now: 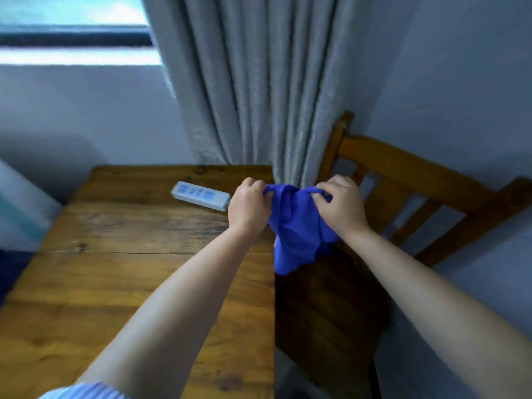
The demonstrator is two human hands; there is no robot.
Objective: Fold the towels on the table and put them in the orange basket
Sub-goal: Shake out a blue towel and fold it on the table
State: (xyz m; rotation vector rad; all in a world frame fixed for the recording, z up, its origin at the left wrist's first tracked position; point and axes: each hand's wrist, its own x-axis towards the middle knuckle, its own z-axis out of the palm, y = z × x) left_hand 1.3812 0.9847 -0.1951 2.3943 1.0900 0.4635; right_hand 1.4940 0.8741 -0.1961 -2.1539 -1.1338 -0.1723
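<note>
Here, right of the frame's centre, both hands hold a blue towel [296, 226] up in the air, past the right edge of the wooden table [121, 272]. The left hand [249, 207] has its fingers curled tight around the towel's upper left corner, and the right hand [339, 207] pinches the upper right corner between thumb and bent fingers. The two hands are near each other, so the cloth between them sags in bunched folds and its lower end hangs down in a loose point, over the gap between the table and a wooden chair [408, 180] at the right of the frame. Whether the hanging end touches the table edge cannot be told.

On the table, just left of the left hand, lies a white power strip [200, 195], set at a slant. Behind the hands a grey curtain [253, 82] falls in pleats through the upper middle of the frame, with a window [72, 33] at the upper left. A striped sleeve [83, 391] shows at the bottom left.
</note>
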